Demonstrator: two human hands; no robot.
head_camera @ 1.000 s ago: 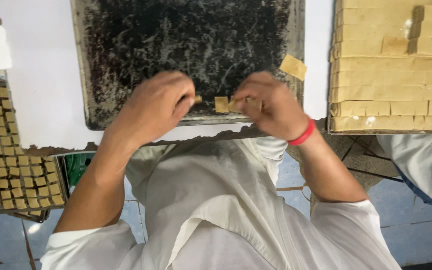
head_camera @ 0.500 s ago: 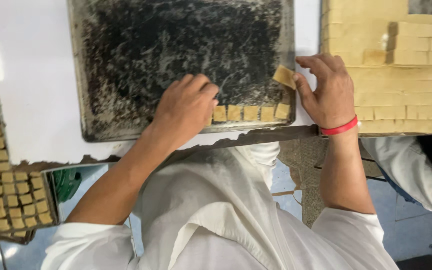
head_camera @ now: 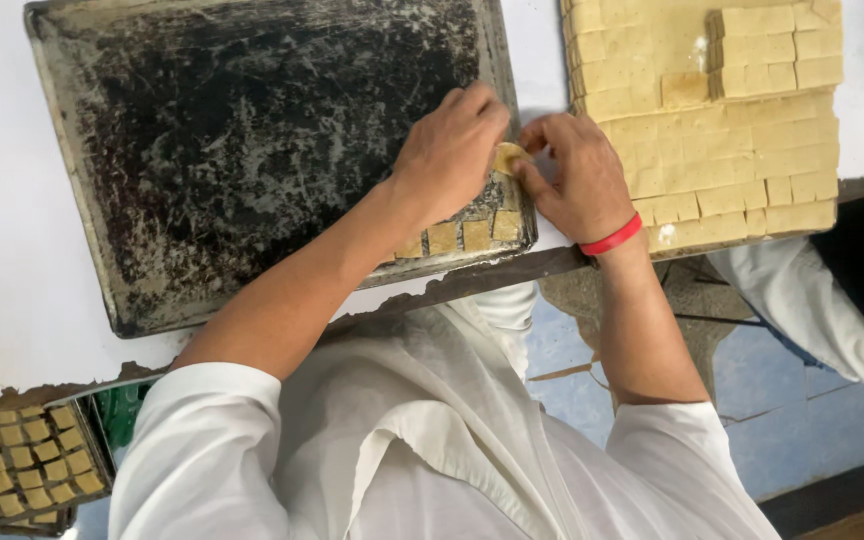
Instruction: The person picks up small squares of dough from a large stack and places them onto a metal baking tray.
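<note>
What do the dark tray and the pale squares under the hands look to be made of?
Tray: likely metal, thin raised rim, dark worn surface with pale scuffs. Squares: seem to be soft dough, matte tan, cut edges, like the slab at right. Both the left hand and right hand pinch one piece.

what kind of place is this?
Likely a small bakery or sweet-making kitchen. A worn dark baking tray holds a few cut dough squares, a big scored dough slab lies beside it, and another tray of squares sits lower left.
</note>
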